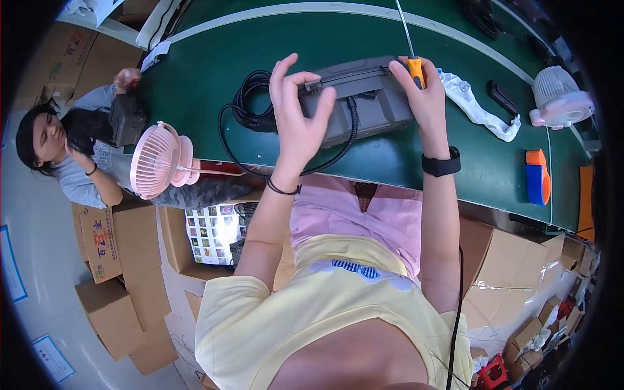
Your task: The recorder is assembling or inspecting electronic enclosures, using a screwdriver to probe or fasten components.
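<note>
A dark grey plastic case (pixel 383 104) with a black ribbed cable (pixel 354 123) coming out of its near side rests on the green table in front of me. My left hand (pixel 299 123) is at the left end of the case, its fingers spread and thumb apart, with nothing in them; a fingertip is close to the case's upper edge. A screwdriver (pixel 415 68) with a yellow-and-black handle is held in my right hand (pixel 426 97), its shaft pointing up and away. That hand's thumb lies against the right end of the case. The cable loops left and passes behind my left wrist.
Coiled black cable (pixel 252 97) lies left of the case. To the right are a crumpled white plastic bag (pixel 478 107), a black handle-like part (pixel 502 97), a tape roll (pixel 538 177) and a white fan (pixel 559 97). A pink fan (pixel 156 161) and another person (pixel 84 143) are at left.
</note>
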`<act>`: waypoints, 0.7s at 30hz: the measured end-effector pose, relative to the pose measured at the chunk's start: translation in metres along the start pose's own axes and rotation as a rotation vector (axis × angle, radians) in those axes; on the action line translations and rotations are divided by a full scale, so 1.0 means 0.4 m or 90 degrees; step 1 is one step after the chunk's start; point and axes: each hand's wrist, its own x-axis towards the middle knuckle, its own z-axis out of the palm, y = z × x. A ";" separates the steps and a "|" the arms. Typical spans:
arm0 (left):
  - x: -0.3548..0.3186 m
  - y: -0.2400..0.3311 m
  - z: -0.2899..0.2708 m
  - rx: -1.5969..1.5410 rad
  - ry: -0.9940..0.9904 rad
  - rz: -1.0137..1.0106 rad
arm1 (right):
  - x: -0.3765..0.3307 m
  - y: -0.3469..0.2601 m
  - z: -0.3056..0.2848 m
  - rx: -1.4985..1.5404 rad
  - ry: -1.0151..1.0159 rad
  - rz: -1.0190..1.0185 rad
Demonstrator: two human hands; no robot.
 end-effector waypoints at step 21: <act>-0.048 -0.034 -0.040 -0.047 -0.055 0.179 | -0.020 -0.004 -0.013 0.164 -0.079 0.089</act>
